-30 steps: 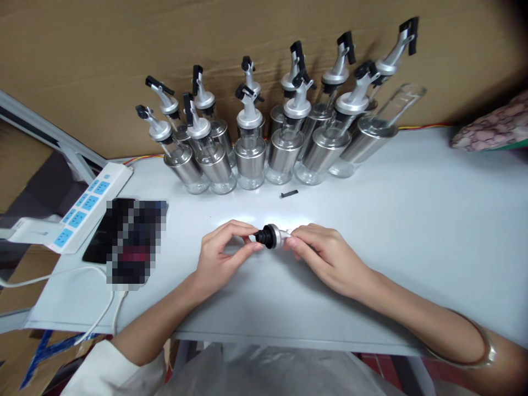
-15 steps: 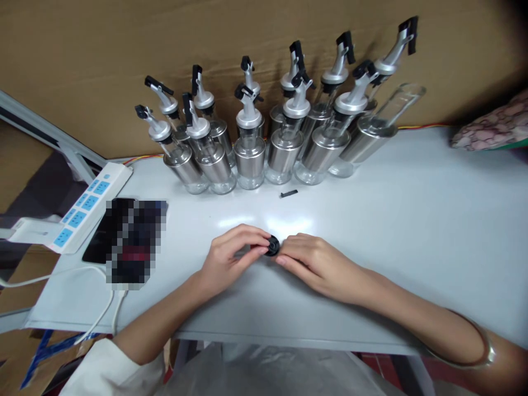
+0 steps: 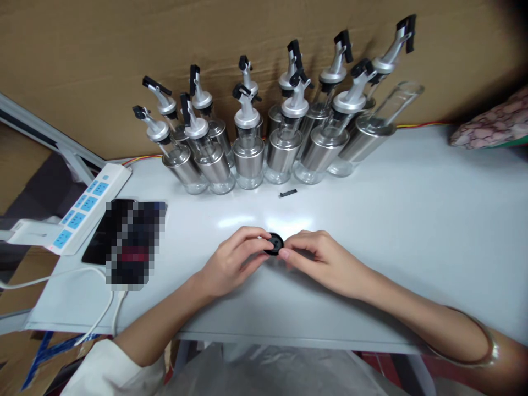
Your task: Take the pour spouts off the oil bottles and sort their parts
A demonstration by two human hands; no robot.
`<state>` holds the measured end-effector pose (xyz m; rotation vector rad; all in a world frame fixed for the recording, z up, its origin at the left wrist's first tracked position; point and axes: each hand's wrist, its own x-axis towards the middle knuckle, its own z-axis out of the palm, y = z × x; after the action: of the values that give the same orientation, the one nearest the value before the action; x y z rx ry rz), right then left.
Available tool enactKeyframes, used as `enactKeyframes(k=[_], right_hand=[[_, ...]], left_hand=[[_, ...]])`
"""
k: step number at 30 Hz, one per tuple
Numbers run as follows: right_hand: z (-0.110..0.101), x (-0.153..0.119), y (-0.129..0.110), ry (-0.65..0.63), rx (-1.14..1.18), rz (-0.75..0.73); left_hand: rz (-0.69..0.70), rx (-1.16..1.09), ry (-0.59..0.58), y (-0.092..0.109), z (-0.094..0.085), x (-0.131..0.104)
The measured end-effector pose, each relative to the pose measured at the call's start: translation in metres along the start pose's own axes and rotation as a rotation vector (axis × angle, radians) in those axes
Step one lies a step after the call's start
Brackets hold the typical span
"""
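Between my two hands is a round black plastic piece [image 3: 277,242], dished inside its raised rim. My left hand [image 3: 237,256] pinches its left side with thumb and fingers. Thumb and fingers of my right hand [image 3: 324,257] close on its right edge. A small, thin black lever-like strip [image 3: 287,193] lies on the table beyond the hands. Behind it stand several glass bottles with steel sleeves, such as this bottle [image 3: 248,157], topped by silver pourer spouts with black levers. The rightmost front bottle [image 3: 373,132] has a bare glass neck without a spout.
On the left of the grey table [image 3: 231,324] lie a dark phone [image 3: 109,231], a blurred-out phone-like device, and a white power strip [image 3: 93,203] with cables. A patterned cloth item [image 3: 490,124] sits at the far right. Cardboard [image 3: 231,27] stands behind the bottles.
The round black piece has turned so its dished inner face shows more, and it has shifted slightly right. My right fingers have gone from lying flatter to pinching its edge.
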<state>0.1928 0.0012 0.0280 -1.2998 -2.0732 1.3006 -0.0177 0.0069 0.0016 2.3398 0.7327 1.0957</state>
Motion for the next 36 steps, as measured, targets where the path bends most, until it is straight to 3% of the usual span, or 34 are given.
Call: enactKeyframes(k=[4,11,16,24,28,36], right_hand=[[0.0001,-0.0023,-0.0006,-0.021,0.062,0.010],[0.0041,-0.0015,-0.0004,0.067,0.295,0.060],[0.0043,-0.0005,0.0019,-0.054,0.522,0.117],[0.0022,-0.0009,0.0003,-0.068,0.549,0.107],[0.0026,-0.0003,0.0008,-0.076,0.538,0.132],[0.0059,-0.0010,0.0034,-0.244,0.637,0.263]], left_hand=[[0.075,0.108,0.015,-0.0026,0.0000,-0.0002],[0.190,0.222,0.037,-0.0009,0.0011,0.0027],[0.158,0.175,-0.014,-0.0001,0.0043,-0.0006],[0.161,0.137,-0.057,-0.0008,0.0010,-0.0016],[0.180,0.205,-0.059,-0.0004,0.0007,0.0012],[0.251,0.365,-0.100,0.0042,-0.0032,0.0063]])
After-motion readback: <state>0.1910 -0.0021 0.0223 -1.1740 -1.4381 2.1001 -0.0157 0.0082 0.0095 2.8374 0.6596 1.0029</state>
